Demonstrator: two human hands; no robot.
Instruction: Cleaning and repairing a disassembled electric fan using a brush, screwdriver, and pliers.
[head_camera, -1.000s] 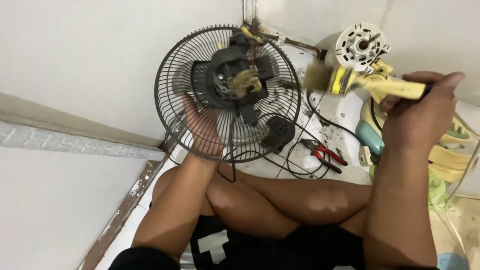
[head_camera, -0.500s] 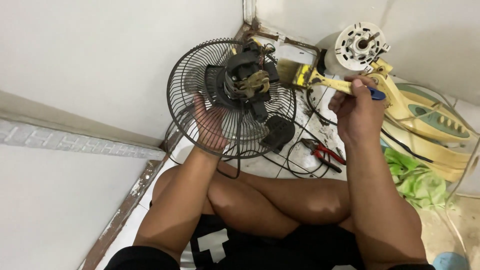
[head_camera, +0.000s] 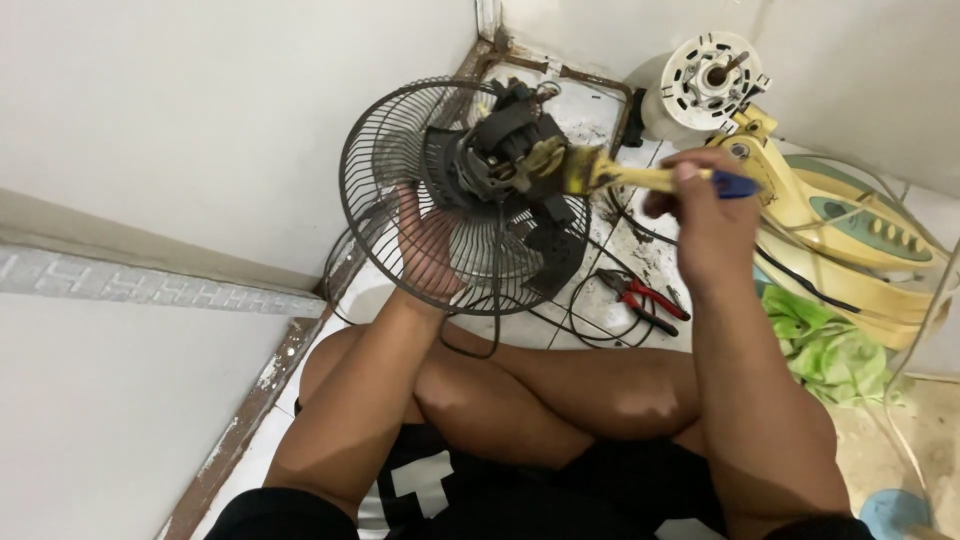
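Note:
I sit cross-legged on a tiled floor in a corner. My left hand presses against the back of a dark wire fan guard and holds it tilted up. A dusty black fan motor is fixed at the guard's centre. My right hand grips a yellow-handled paintbrush with a blue end. The brush's bristles touch the motor's top right side.
Red-handled pliers and a black cable lie on the tiles by my knee. To the right lie a yellow fan body, a white round motor cover and a green cloth. White walls close in on the left and behind.
My right hand has swung the paintbrush leftwards from the yellow fan body onto the motor. My left hand kept hold of the guard throughout, and the view moved closer.

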